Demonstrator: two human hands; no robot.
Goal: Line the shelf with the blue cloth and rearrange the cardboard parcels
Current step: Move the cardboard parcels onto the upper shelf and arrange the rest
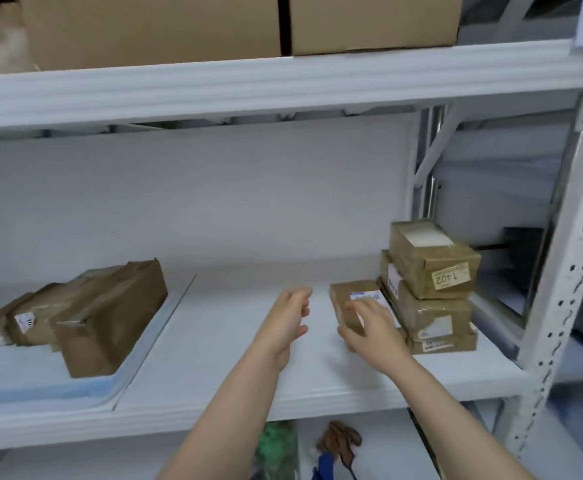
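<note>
Reaching over the shelf (231, 358) mid-span, the L hand (288, 320) hovers w/ fingers wide and relaxed, palm turned right, holding nothing. R hand (373, 329) grips a flat parcel (347, 296) toward the right end: fingers spread across its top, thumb at its near-left side; the pic is blurred there, so exact contact is hard to read. That parcel lies on bare white board, just beside a stack (435, 313) of parcels at the right end; the top one is skewed and has a handwritten label, upside down. Blue cloth (41, 389) covers only the left part of the shelf, its corner reaching the front edge. On it sit 3 parcels (110, 313) side by side, the largest nearest the cloth's right edge. Big boxes (151, 26) stand on the tier above. A perforated post (567, 289) rises at the shelf's right front corner.
</note>
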